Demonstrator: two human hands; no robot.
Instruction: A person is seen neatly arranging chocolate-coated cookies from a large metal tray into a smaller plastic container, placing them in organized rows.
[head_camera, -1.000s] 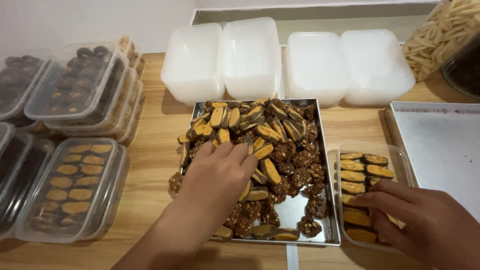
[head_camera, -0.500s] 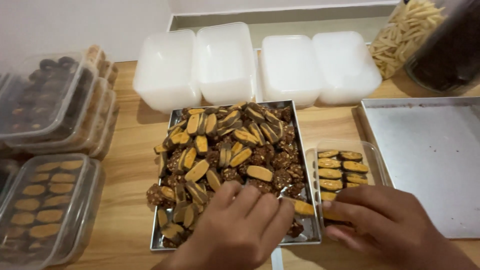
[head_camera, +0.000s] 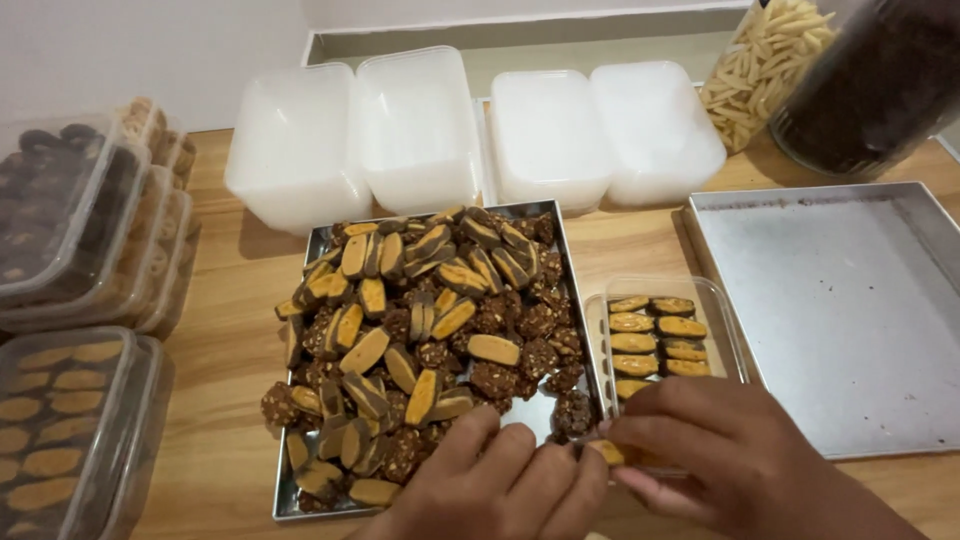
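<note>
With the right hand (head_camera: 740, 455) pinching one orange-topped cookie (head_camera: 612, 452) over the near edge of the clear tub (head_camera: 725, 315) and the left hand (head_camera: 510, 485) loosely curled, empty, at the heaped tray's (head_camera: 555, 255) near edge, a nudge risked toppling cookies onto the wooden table (head_camera: 240, 300).

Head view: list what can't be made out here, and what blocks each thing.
- Near end of the small clear container: covered by the right hand.
- Near edge of the cookie tray: under the left hand.
- Yellow cookie at the right fingertips: mostly covered, so the grip is unclear.
- Dark jar: cut off by the frame's top right corner.
- Filled lidded boxes: cut off by the left edge.
</note>
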